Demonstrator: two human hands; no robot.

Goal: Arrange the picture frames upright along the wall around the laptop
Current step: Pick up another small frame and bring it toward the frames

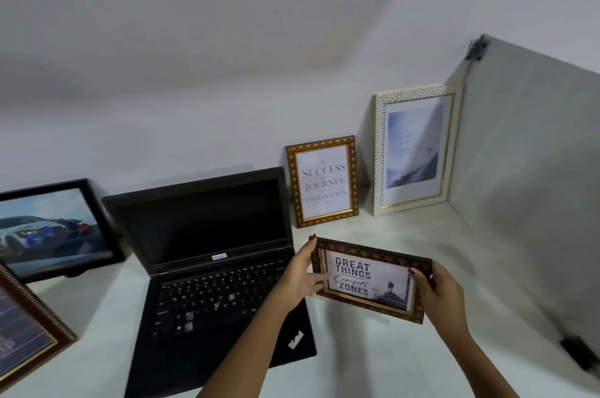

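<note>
I hold a dark brown landscape frame [370, 279] reading "Great Things" just above the desk, right of the open black laptop [207, 254]. My left hand [300, 271] grips its left edge and my right hand [436, 292] grips its right edge. A gold frame with the "Success" text [323, 181] stands against the wall behind it. To its right a taller white and gold frame [415, 149] leans in the corner. Left of the laptop a black frame with a car picture [48, 228] leans at the wall.
A brown frame [26, 329] lies at the left edge of the white desk [373, 355]. A grey partition panel [526, 176] closes off the right side, with a black clamp [581, 352] near its lower end.
</note>
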